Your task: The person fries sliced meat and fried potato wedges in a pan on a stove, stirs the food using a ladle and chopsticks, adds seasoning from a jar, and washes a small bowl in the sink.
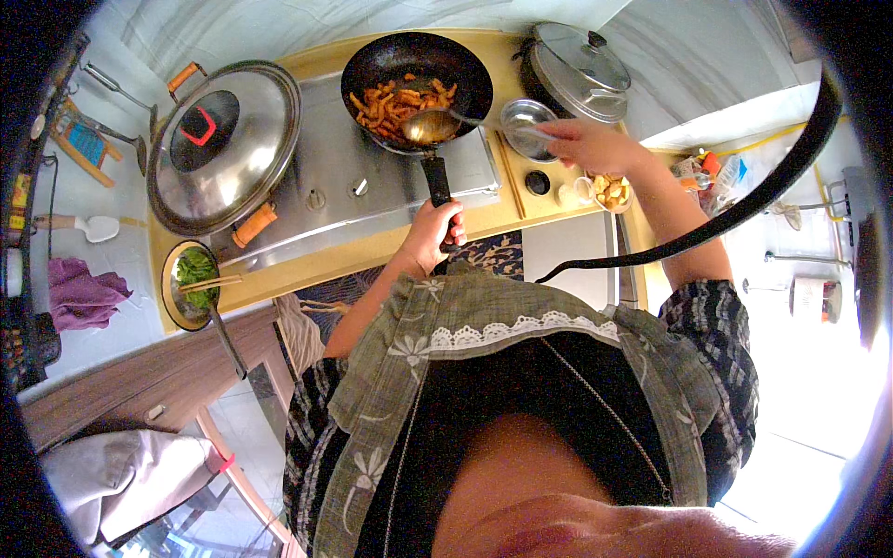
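My left hand (436, 234) grips the black handle of a dark wok (418, 52) on the steel stove. Strips of browned food (382, 111) lie in the wok. In my right hand (589, 145) is the handle of a metal ladle (430, 126), whose bowl is over the food at the wok's near side. Beneath that hand's fingers and partly hidden is a round metal bowl (520, 115). Closer to the counter's front edge are a small dark dish (538, 183) and a container of pale yellow chunks (612, 192). Wooden chopsticks (511, 178) lie beside the stove.
A large domed wok lid (258, 150) covers the left of the stove. At the counter's left corner, a pan (167, 293) holds green vegetables with chopsticks across it. A lidded pot (558, 87) stands at the back right. Utensils and a purple cloth (84, 293) hang on the left wall.
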{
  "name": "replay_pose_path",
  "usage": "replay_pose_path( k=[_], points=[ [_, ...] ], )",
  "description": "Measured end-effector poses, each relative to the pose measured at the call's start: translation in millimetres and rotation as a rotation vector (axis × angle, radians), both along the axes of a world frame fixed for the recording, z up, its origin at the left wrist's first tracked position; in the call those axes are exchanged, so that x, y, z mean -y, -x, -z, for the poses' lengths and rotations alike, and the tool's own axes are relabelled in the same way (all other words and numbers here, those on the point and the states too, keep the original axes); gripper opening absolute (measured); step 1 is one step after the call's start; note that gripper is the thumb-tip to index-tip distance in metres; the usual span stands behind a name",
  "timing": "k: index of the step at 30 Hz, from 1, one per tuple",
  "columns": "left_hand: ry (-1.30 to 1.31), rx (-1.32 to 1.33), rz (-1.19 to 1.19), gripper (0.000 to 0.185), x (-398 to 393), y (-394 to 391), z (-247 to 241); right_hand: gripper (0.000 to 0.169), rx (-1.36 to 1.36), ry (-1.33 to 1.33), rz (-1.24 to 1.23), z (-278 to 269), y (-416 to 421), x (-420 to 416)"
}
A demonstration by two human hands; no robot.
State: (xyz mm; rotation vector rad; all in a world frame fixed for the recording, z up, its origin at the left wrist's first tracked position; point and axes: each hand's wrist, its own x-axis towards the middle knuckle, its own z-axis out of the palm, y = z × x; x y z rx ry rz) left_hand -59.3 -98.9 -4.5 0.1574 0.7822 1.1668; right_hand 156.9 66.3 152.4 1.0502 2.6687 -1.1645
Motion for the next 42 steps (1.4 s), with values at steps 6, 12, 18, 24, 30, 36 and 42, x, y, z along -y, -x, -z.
replay_pose_path(
  k=[6,12,18,24,30,36,42],
  points=[
    [0.004,0.017,0.035,0.009,-0.1,3.1,6.4,0.037,0.246,-0.351,0.057,53.1,65.2,20.4],
    [0.026,0.005,0.050,0.010,2.1,6.9,-0.6,0.032,0.097,-0.296,0.217,79.4,60.4,-9.5],
    [-0.001,0.033,0.039,0.011,3.3,5.9,-6.8,0.040,-0.143,-0.125,0.426,67.1,35.8,-38.5],
    [-0.018,0.003,0.112,0.014,3.6,11.2,-1.6,0.038,0.009,-0.589,0.287,154.5,81.2,-114.2],
    [-0.009,0.006,0.123,0.015,3.5,11.1,2.2,0.039,-0.131,0.482,0.353,88.6,115.7,-80.4],
    [-0.003,0.023,0.073,0.013,4.4,10.9,-1.7,0.039,0.114,-0.070,-0.029,7.2,68.9,-47.2],
    [-0.008,0.101,0.072,0.010,-0.2,10.2,11.2,0.039,-0.005,-0.361,-0.086,-17.4,-5.5,-31.4]
  ],
)
